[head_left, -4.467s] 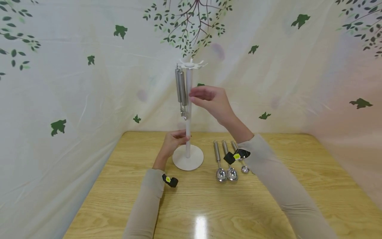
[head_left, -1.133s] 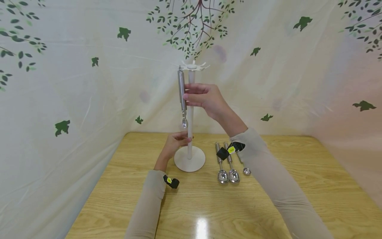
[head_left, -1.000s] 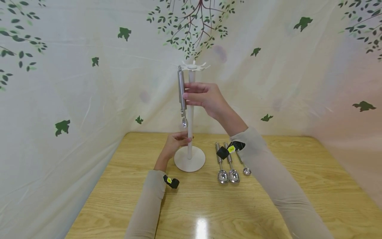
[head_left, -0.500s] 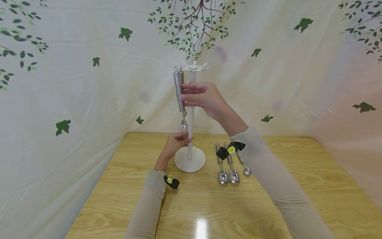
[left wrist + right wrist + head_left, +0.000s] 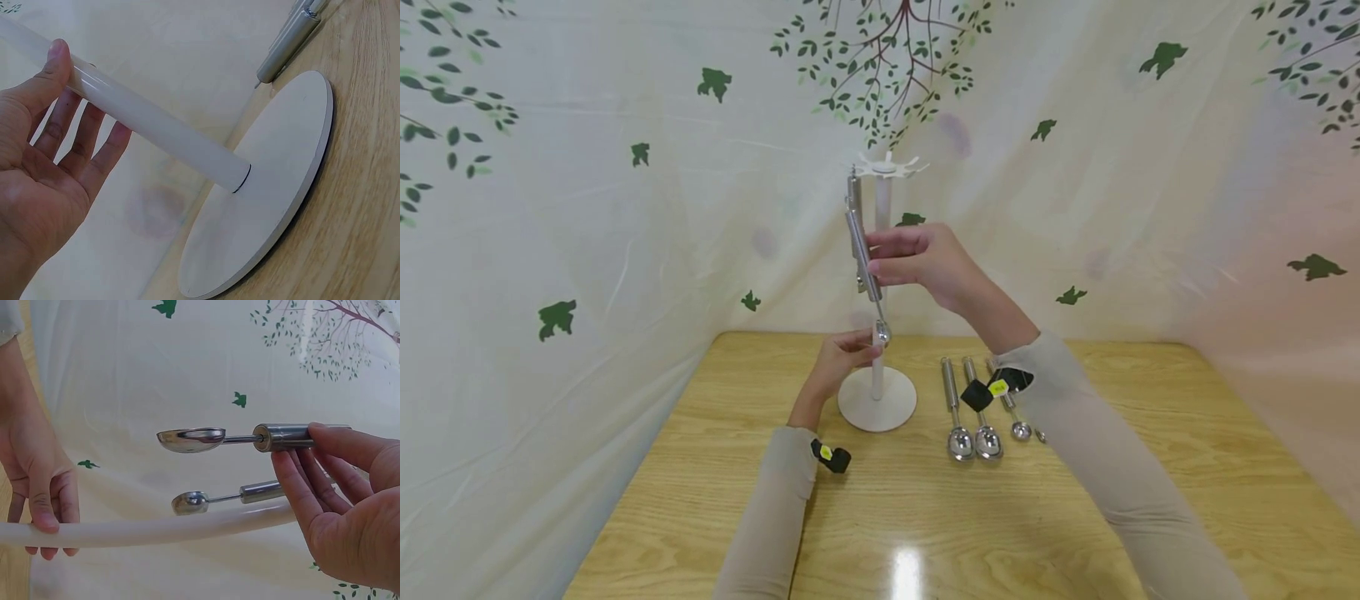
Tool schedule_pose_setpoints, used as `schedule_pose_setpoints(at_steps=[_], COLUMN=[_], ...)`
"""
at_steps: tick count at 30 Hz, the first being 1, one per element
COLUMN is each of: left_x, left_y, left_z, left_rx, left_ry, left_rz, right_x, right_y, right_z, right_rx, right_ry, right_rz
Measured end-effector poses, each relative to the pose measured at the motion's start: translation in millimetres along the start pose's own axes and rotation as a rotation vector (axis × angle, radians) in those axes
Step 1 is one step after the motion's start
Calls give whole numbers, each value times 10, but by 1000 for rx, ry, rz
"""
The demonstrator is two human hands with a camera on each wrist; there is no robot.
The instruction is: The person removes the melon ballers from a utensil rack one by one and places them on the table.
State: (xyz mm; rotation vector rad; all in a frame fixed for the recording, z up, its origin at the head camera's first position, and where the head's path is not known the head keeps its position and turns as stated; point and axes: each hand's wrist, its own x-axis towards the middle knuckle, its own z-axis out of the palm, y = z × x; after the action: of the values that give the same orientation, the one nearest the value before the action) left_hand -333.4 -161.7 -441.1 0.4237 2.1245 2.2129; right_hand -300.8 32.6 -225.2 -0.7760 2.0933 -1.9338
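A white stand (image 5: 891, 412) has an upright pole and a ring of hooks (image 5: 887, 169) on top. My left hand (image 5: 835, 362) grips the pole low down, thumb in front and fingers behind. My right hand (image 5: 928, 262) pinches the handle of a metal scoop (image 5: 862, 254) between thumb and fingertips. This scoop tilts, its bowl (image 5: 190, 440) lowest, and its top end sits below the hooks. Behind it another scoop (image 5: 854, 190) hangs from a left hook. In the right wrist view, the hanging scoop (image 5: 256, 491) has a smaller bowl and stays apart from the held one.
On the wooden table (image 5: 715, 467), right of the stand, lie two larger scoops (image 5: 959, 443) and a smaller scoop (image 5: 1020, 431). Another small metal end (image 5: 1041, 436) peeks out by my right sleeve. Printed cloth hangs behind the table.
My right hand took hold of one of two hanging scoops, shifted it left off the hook, then brought it down and right. The other scoop still hangs. My left hand stays on the pole.
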Motion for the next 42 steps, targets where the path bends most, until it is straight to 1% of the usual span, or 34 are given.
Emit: schedule_pose_setpoints(at_steps=[2,6,11,18,21,25,30,37,42], left_x=[3,6,10,15,15,13,9,9,16], left_y=[2,4,5,14,10,3,-6,-17,-21], left_z=[2,1,-3,2,3,3,1,-3,-1], left_rx=[-1,-5,-6,-8,-12,-11,-3,3,-5], left_ry=[-3,-8,-8,4,5,1,-1,-4,-12], left_rz=[3,12,11,7,6,13,17,5,10], right_x=[-30,-79,-139,-251,-312,-416,-549,-767,-930], right_y=[39,130,259,461,564,673,806,1009,1159], right_z=[-51,-170,-357,-643,-780,-948,-1146,-1463,-1695], right_rx=[-6,-20,-34,50,58,60,68,16,30], right_ry=[-6,10,42,107,111,102,113,118,121], right_rz=[1,6,38,118,130,153,192,246,277])
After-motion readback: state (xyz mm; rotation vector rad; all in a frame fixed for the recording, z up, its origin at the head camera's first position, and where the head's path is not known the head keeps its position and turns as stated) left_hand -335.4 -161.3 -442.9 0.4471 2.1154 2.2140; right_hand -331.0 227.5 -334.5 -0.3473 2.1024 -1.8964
